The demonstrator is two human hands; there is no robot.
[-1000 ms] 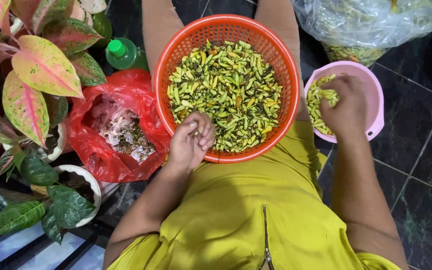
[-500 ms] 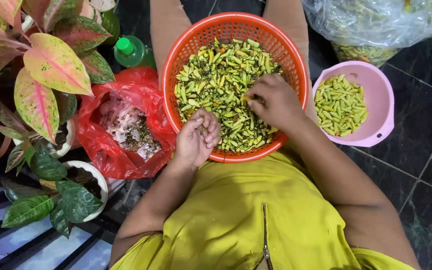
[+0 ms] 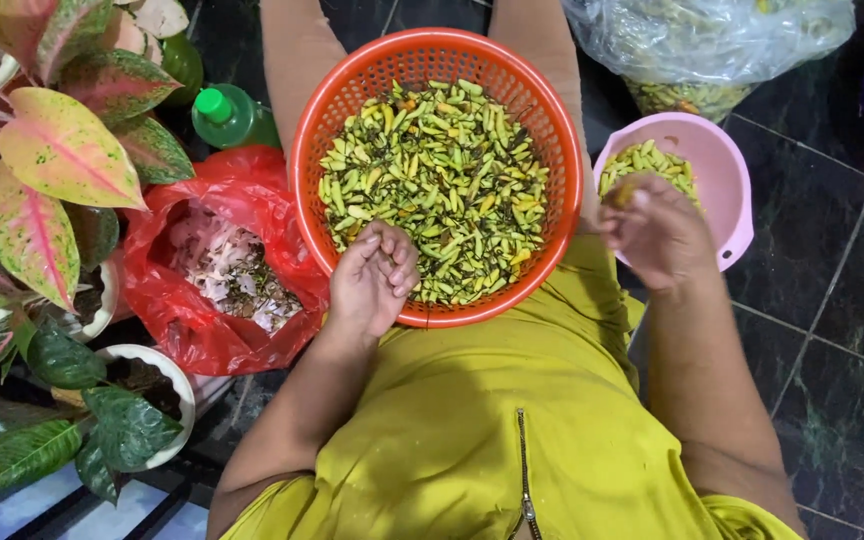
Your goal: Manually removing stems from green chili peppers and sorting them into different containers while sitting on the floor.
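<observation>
- Left hand [image 3: 374,280] rests curled on the near rim of the orange basket [image 3: 552,140] of green chillies [image 3: 437,185]; grip unclear.
- Right hand [image 3: 657,232], blurred, pinches a chilli beside the basket, over the pink bowl [image 3: 727,170].

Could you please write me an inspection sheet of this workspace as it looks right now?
Surface: dark tiled floor.
Job's things: orange basket of green chillies on the lap; pink bowl partly filled with chillies at its right.
Clutter: red bag of scraps, green-capped bottle, clear bag of chillies.
Hands: left hand curled at the basket's near rim; right hand, blurred, over the pink bowl's edge, fingers closed.
Cables: nothing seen.
Surroundings: potted plants at left.
</observation>
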